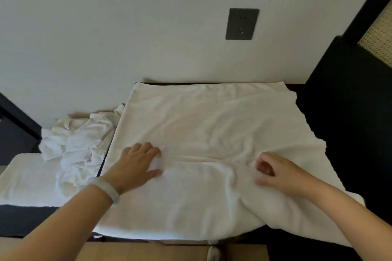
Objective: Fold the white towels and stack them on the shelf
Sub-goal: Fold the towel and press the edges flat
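One large white terry towel (201, 123) lies spread over a dark surface (335, 129) against the pale wall, with its near right corner draping off the edge. The left hand (137, 165), pale bracelet (108, 192) at the wrist, rests flat on the towel's near left part, fingers straight and close together, thumb splayed, cloth under the whole palm. The right hand (277, 174) is at the near right, its curled fingers and thumb pinching a raised fold of the same towel; a heap of crumpled white towels (78, 144) lies just beyond the spread towel's left edge.
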`<state>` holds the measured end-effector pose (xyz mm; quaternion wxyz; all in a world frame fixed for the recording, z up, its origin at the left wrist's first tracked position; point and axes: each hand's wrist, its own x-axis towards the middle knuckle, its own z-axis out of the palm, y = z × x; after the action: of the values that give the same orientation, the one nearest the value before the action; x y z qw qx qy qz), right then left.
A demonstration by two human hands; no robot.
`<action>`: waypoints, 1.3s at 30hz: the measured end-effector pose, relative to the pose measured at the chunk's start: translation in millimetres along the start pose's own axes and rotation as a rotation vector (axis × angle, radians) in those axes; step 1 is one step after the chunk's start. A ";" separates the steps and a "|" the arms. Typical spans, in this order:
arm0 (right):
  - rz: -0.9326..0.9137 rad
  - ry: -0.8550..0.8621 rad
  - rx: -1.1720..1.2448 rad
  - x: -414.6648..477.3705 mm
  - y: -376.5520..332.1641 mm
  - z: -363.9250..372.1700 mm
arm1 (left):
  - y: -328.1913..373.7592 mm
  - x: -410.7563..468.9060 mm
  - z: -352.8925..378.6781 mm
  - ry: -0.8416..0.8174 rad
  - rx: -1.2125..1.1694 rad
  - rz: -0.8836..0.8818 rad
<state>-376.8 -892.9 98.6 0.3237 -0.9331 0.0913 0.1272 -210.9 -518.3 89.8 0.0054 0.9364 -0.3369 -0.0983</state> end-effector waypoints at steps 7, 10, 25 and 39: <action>0.076 -0.162 0.025 0.4 -1.5 -12.1 | -20.2 21.7 -16.9 -0.183 -0.045 0.014; 0.091 -0.179 0.164 -8.2 -7.3 -34.6 | -29.9 12.4 -36.4 -0.264 -0.220 0.054; 0.001 0.254 -0.360 208.1 -60.0 -102.1 | -71.6 144.0 -102.3 0.240 0.155 -0.285; -0.090 0.177 -0.395 249.7 -19.5 -64.8 | -68.1 148.4 -40.0 0.151 0.195 -0.253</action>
<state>-122.9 -940.4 85.1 0.1306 -0.9891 0.0509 0.0458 -48.7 -561.8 97.1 -0.0728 0.9721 -0.2229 0.0055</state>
